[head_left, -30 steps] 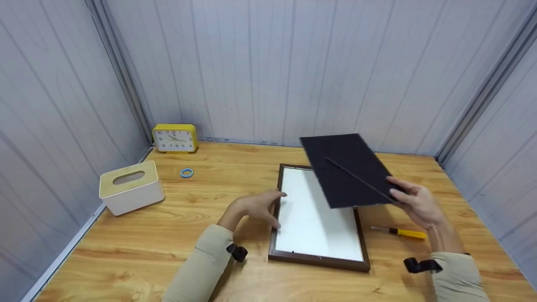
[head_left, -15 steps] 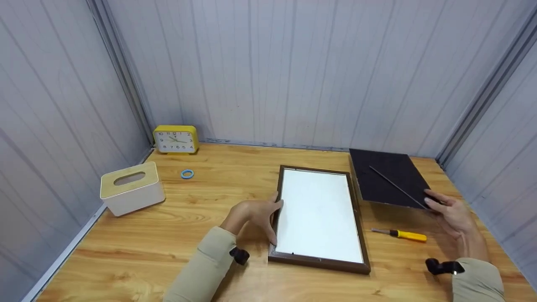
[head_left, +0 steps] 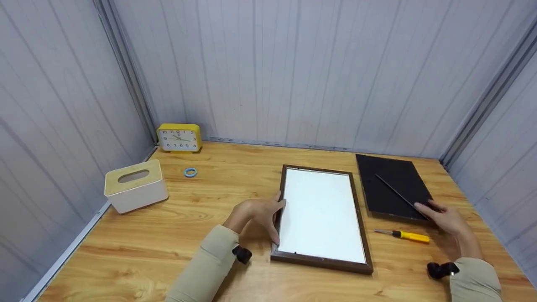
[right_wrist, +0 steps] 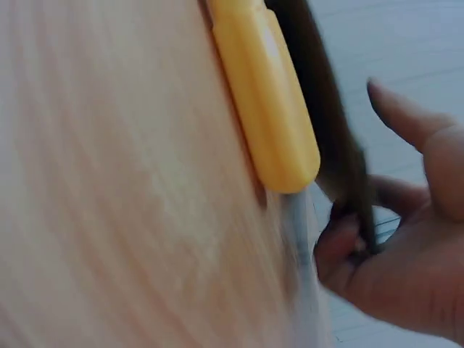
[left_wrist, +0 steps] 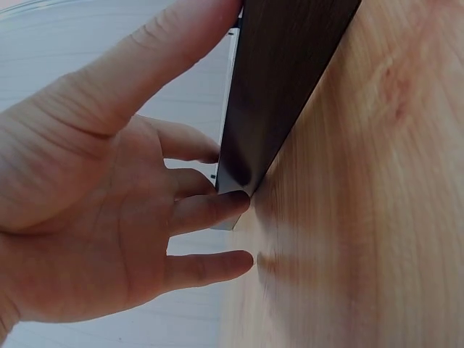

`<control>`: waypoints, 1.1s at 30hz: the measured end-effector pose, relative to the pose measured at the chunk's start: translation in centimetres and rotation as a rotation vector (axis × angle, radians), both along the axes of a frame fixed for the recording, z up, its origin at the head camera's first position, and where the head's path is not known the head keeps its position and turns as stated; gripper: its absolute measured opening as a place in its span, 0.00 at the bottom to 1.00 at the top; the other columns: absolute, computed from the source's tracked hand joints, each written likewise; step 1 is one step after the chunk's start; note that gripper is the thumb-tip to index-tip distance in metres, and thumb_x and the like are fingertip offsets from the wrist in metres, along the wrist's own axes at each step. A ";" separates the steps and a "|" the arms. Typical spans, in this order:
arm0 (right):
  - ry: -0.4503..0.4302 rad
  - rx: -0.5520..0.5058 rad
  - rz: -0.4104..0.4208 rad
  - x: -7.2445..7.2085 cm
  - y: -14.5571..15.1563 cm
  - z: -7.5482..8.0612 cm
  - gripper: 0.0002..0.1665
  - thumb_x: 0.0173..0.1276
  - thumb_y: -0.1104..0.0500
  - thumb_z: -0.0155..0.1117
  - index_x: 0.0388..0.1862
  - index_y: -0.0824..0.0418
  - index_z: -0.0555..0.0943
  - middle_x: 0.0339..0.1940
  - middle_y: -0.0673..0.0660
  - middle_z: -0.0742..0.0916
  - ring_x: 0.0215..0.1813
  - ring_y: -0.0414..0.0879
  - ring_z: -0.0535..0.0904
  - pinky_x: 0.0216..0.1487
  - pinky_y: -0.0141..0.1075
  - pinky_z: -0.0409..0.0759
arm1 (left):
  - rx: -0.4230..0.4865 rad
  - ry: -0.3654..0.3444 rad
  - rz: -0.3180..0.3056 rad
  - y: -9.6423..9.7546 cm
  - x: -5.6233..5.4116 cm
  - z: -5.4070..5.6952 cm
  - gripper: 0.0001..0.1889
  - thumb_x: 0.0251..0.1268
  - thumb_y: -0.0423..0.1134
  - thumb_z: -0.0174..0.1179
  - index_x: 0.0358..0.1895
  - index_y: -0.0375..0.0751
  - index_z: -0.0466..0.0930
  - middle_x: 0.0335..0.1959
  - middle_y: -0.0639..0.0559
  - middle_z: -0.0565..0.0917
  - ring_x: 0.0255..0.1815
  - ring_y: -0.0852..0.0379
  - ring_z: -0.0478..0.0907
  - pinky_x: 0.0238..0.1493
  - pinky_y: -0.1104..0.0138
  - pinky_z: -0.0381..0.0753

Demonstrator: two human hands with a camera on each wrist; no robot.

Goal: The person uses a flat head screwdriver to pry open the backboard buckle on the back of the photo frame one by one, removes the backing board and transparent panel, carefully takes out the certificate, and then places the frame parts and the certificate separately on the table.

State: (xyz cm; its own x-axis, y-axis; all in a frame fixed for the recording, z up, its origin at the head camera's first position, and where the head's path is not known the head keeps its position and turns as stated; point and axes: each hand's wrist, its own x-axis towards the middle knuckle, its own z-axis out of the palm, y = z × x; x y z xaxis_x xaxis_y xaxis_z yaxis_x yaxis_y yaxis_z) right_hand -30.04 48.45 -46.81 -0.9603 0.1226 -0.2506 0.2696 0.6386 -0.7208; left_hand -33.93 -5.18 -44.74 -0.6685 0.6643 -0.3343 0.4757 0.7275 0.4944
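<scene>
Head view: picture frame [head_left: 322, 216] lies flat at centre of the wooden table [head_left: 168, 235], white panel up, long axis running from the near edge of the table toward the back wall, near short end at lower centre of the frame, far short end pointing at the wall. Left hand [head_left: 256, 214] rests against the frame's left long rail about midway along it; the left wrist view shows the fingers [left_wrist: 210, 210] only lightly bent, tips touching the dark rail [left_wrist: 279, 94], thumb laid over its top edge, so the hand is open and bracing, not clenched. Black backing board [head_left: 394, 186] sits flat on the table at right of centre, just beside the frame's right rail but apart from it, long axis also near-to-far, slightly skewed so its near end drifts to the right; a thin strut crosses its face diagonally. Right hand [head_left: 445, 218] is at the board's near right corner; right wrist view, blurred, shows fingers [right_wrist: 341, 246] curled under the dark edge with thumb above, pinching it. Yellow-handled screwdriver [head_left: 405, 235] lies on the table near the board's near edge, axis left-right, tip pointing left toward the frame. Upper left of frame: yellow clock [head_left: 179, 138] against the wall, blue ring [head_left: 190, 172], white tissue box [head_left: 135, 185] with wooden lid.
</scene>
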 end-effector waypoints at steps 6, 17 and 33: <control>-0.070 0.151 0.043 -0.1 -0.3 0.2 0.71 0.63 0.28 0.63 0.79 0.72 0.37 0.72 0.88 0.39 0.71 0.83 0.38 0.67 0.72 0.50 | -0.012 -0.001 -0.011 0.1 0.0 -0.1 0.69 0.44 0.57 0.80 0.81 0.38 0.39 0.80 0.35 0.29 0.80 0.45 0.35 0.77 0.57 0.47; -0.035 0.325 0.042 0.0 -0.9 0.3 0.76 0.56 0.26 0.68 0.75 0.80 0.43 0.65 0.93 0.46 0.66 0.88 0.37 0.64 0.75 0.45 | -0.012 0.009 -0.020 0.1 -0.1 0.0 0.69 0.43 0.58 0.80 0.81 0.38 0.40 0.80 0.35 0.28 0.80 0.45 0.34 0.77 0.57 0.46; -0.019 0.355 0.046 0.3 -0.5 -0.2 0.78 0.56 0.24 0.66 0.73 0.83 0.43 0.62 0.94 0.46 0.63 0.89 0.40 0.58 0.76 0.49 | -0.011 0.014 -0.015 0.0 -0.1 0.0 0.68 0.43 0.58 0.79 0.81 0.39 0.41 0.80 0.35 0.29 0.80 0.45 0.34 0.77 0.57 0.47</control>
